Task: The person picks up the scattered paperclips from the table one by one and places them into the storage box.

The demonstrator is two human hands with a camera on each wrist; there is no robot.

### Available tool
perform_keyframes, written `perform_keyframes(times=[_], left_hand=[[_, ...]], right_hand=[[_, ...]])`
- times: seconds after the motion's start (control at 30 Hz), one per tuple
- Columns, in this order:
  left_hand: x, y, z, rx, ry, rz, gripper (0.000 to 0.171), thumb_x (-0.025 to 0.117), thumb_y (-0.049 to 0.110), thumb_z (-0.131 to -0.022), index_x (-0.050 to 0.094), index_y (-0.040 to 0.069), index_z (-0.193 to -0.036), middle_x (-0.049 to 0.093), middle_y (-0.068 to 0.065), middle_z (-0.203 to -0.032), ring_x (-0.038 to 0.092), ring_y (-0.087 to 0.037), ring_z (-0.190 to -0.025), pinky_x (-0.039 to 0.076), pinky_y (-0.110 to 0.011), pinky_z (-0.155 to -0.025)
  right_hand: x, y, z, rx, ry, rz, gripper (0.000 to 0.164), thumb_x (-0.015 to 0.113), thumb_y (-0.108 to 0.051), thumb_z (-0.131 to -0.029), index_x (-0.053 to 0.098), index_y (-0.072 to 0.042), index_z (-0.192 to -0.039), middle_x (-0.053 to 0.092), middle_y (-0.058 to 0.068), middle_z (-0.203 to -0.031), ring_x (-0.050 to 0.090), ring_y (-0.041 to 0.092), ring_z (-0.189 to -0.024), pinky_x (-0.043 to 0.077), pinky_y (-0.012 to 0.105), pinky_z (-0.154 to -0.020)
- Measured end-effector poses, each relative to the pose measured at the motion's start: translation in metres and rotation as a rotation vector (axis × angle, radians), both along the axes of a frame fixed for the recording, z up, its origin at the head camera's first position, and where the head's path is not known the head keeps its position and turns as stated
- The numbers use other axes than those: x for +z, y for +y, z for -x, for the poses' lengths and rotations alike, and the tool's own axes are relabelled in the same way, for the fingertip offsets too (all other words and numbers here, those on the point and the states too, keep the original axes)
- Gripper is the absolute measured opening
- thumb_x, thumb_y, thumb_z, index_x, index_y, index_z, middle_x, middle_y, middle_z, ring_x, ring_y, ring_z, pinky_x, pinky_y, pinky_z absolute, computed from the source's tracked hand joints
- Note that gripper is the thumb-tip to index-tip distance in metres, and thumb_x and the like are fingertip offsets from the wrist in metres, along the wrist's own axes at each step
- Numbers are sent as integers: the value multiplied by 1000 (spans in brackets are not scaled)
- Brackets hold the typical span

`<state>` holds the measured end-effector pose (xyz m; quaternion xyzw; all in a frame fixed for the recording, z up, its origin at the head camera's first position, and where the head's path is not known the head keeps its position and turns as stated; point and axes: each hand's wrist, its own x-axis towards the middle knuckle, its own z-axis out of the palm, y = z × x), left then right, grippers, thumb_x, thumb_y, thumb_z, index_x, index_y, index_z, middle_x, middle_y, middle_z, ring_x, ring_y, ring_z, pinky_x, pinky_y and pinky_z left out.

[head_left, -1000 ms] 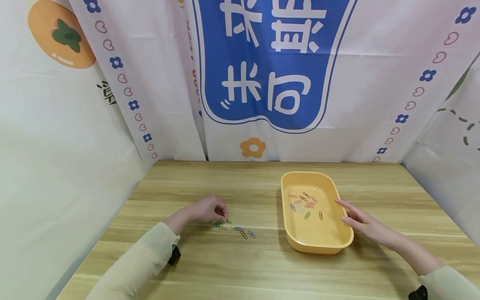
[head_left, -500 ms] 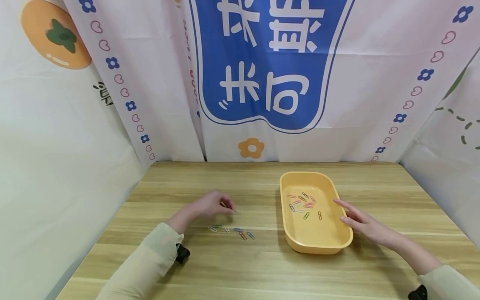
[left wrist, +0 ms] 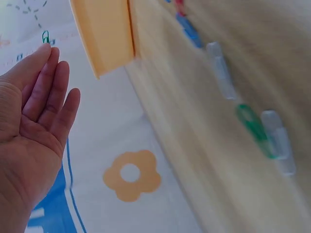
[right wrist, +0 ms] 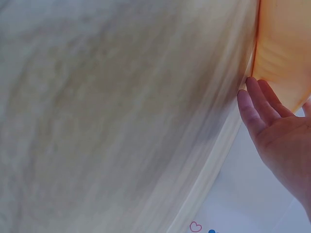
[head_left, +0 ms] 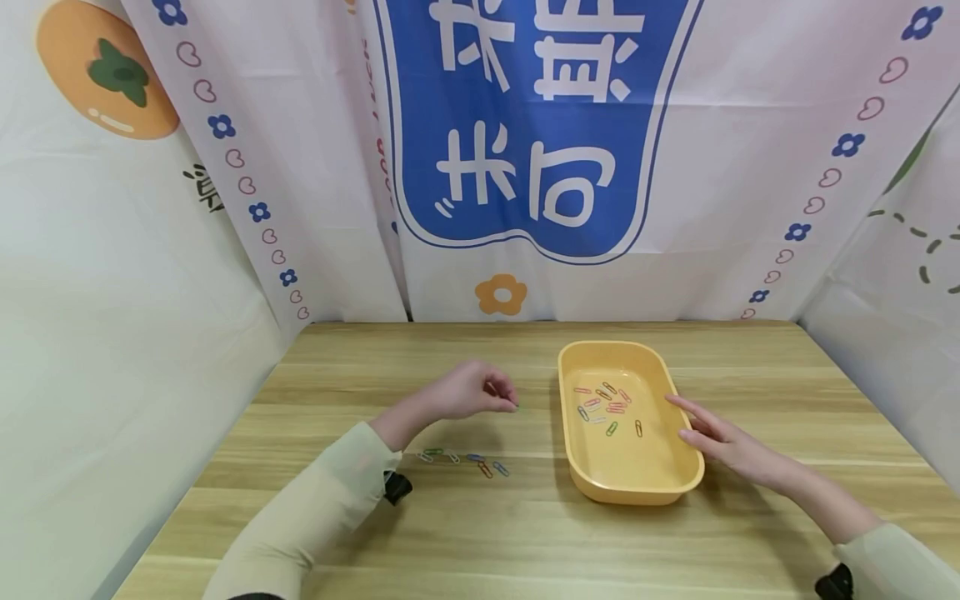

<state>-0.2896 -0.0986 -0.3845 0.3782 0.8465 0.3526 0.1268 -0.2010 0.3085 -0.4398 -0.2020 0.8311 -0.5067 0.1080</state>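
Note:
Between thumb and fingertip my left hand (head_left: 474,390) pinches a green paper clip (left wrist: 46,37), held above the table to the left of the tray. On the wood below lie several loose paper clips: a green one (left wrist: 253,128), white ones, blue ones and a reddish-brown one (head_left: 485,470). My right hand (head_left: 731,446) rests against the right wall of the yellow plastic tray (head_left: 637,492), its fingers extended along the side and rim. Inside the tray several paper clips (head_left: 616,407) in pink, brown, green, blue and white are scattered.
The wooden table (head_left: 450,542) carries the tray right of centre. A printed white cloth (head_left: 337,250) hangs behind the table's back edge, with more cloth at both sides.
My left hand has picked the green paper clip up from the loose group and carried it up and right toward the tray. The right hand keeps its place on the tray's side.

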Motion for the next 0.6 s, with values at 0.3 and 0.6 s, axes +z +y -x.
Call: perform_keyframes(times=[0.3, 0.6], left_hand=[[24, 44, 22, -84, 125, -5, 3, 74, 10, -87, 73, 7, -85, 67, 9, -77, 62, -7, -73, 52, -21, -71], [38, 82, 38, -65, 123, -16, 4, 74, 14, -87, 73, 10, -86, 68, 7, -79, 62, -9, -74, 51, -21, -69]], right_hand=[[0, 1, 0, 5, -8, 10, 57, 46, -13, -104, 17, 5, -150, 15, 46, -145, 40, 48, -123, 47, 21, -85], [0, 2, 0, 21, -20, 31, 58, 46, -13, -104, 16, 4, -150, 16, 47, -144, 51, 28, -119, 48, 24, -85]])
